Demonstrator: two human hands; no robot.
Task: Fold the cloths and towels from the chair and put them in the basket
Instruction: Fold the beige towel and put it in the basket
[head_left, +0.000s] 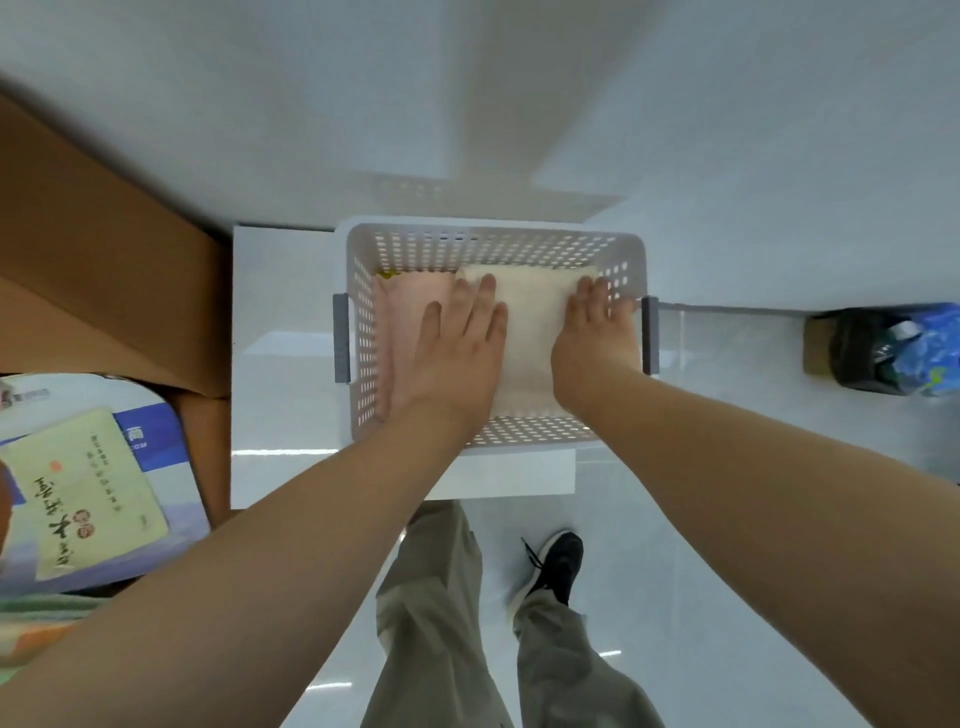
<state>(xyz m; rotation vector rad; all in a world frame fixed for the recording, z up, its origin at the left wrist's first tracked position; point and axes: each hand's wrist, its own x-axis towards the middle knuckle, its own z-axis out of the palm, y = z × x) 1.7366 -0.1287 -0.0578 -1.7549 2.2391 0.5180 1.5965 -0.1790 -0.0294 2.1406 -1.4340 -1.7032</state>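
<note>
A white perforated basket (363, 332) with grey handles stands on a white platform in front of me. Inside it lie a folded pink cloth (400, 306) on the left and a folded cream towel (530, 322) on the right. A bit of yellow shows at the back left corner. My left hand (457, 353) lies flat, fingers spread, over the seam between the pink cloth and the cream towel. My right hand (597, 338) presses flat on the right edge of the cream towel, next to the basket wall. Neither hand grips anything.
Brown cardboard boxes (104, 270) stand at the left. A blue and white package with a pale green booklet (88, 488) lies at the lower left. A dark bag beside blue packaging (883, 348) sits on the floor at right. My legs and a black shoe (550, 566) are below.
</note>
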